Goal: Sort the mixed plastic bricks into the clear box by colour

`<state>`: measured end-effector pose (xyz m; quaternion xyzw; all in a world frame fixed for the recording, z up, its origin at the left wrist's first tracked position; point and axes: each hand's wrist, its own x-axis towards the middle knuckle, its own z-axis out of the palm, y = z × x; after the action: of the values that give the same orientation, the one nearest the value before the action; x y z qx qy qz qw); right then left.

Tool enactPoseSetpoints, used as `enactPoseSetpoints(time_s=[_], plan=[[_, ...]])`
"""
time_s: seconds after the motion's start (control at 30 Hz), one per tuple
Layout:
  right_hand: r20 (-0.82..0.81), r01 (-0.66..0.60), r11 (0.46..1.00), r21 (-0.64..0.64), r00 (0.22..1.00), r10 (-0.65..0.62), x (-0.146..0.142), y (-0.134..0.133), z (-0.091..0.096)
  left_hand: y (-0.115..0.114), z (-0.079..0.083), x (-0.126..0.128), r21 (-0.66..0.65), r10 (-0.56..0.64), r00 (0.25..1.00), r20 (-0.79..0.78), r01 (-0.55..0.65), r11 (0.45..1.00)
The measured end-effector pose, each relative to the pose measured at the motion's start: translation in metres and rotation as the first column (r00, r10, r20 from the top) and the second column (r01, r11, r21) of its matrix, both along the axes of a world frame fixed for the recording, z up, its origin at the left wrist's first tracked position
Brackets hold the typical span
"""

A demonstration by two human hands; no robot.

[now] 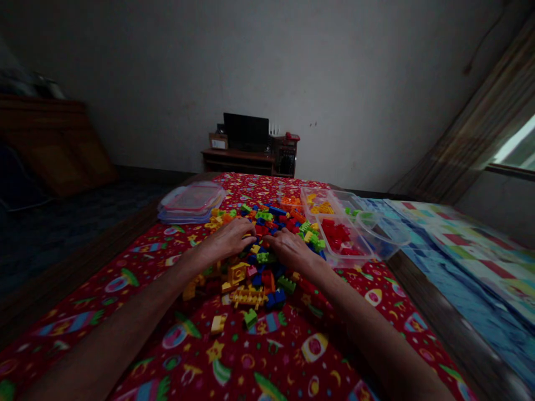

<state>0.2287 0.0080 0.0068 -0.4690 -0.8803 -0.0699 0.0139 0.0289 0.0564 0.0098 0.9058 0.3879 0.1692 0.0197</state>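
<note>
A heap of small plastic building bricks in red, yellow, blue, green and orange lies on a red patterned cloth. My left hand rests palm down on the heap's left side, fingers curled into the bricks. My right hand lies on the heap's right side, fingers bent down among the pieces. The fingertips of both hands nearly meet at the middle. Whether either hand holds a brick is hidden. A clear plastic box with red bricks stands just right of my right hand.
More clear boxes with yellow, orange and green bricks stand behind the red one. Stacked clear lids lie at the far left. A blue patterned sheet borders the right. A low wooden stand with a dark screen is against the far wall.
</note>
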Motion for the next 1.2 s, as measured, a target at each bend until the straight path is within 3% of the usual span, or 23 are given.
enactPoseSetpoints(time_s=[0.4,0.57,0.7,0.83,1.0,1.2], plan=[[-0.209,0.054,0.998,0.029,0.977,-0.046,0.015,0.003,0.010,-0.002,0.004,0.000,-0.050,0.098,0.994,-0.050,-0.101,0.994],[-0.366,0.086,0.996,0.036,0.928,-0.067,0.027,0.000,0.017,0.000,0.007,0.001,-0.052,0.111,0.993,-0.047,-0.113,0.992],[-0.476,0.092,0.996,-0.016,0.875,-0.089,0.038,0.001,0.030,0.005,0.003,-0.005,-0.106,0.100,0.994,0.044,-0.095,0.990],[-0.484,0.154,0.987,0.054,0.868,-0.109,0.046,0.029,0.054,0.008,0.001,-0.011,-0.180,0.117,0.986,0.119,-0.094,0.979],[-0.374,0.303,0.936,0.179,0.901,-0.220,0.046,0.091,0.082,0.005,0.005,-0.009,-0.148,0.132,0.985,0.108,-0.115,0.982],[-0.424,0.381,0.924,-0.018,0.834,-0.352,0.044,0.135,0.087,-0.004,0.006,-0.001,-0.177,0.133,0.990,0.038,-0.124,0.976]])
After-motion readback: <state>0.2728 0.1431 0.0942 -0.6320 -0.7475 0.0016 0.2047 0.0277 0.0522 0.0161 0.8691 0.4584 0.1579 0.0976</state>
